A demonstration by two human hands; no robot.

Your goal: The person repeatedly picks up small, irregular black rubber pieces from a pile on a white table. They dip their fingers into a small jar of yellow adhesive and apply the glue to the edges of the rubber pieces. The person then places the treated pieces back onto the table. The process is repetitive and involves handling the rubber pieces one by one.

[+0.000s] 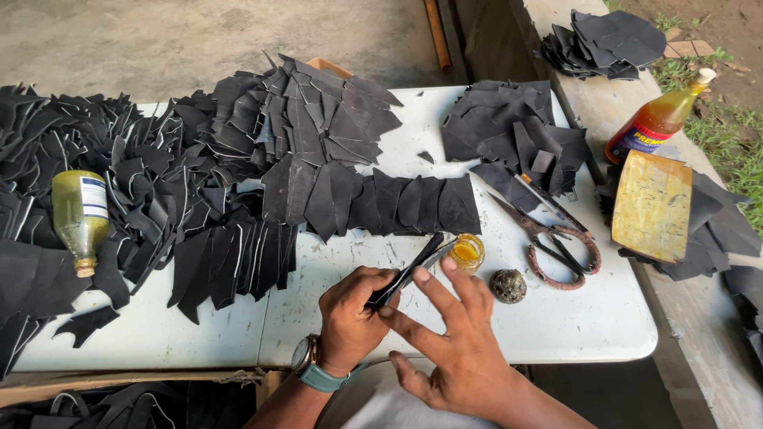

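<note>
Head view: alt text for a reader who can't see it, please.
Left hand pinches a black leather piece while the right hand touches it with open fingers, over a white table. Nearby: small glue jar, scissors, heaps of black pieces.

A white table (556, 326) carries heaps of black leather pieces (238, 183) across its left and far side. Near the right edge lie scissors (552, 242), a glue jar (467, 253) and a round stone (508, 285); a bottle (79, 216) lies at the left
</note>
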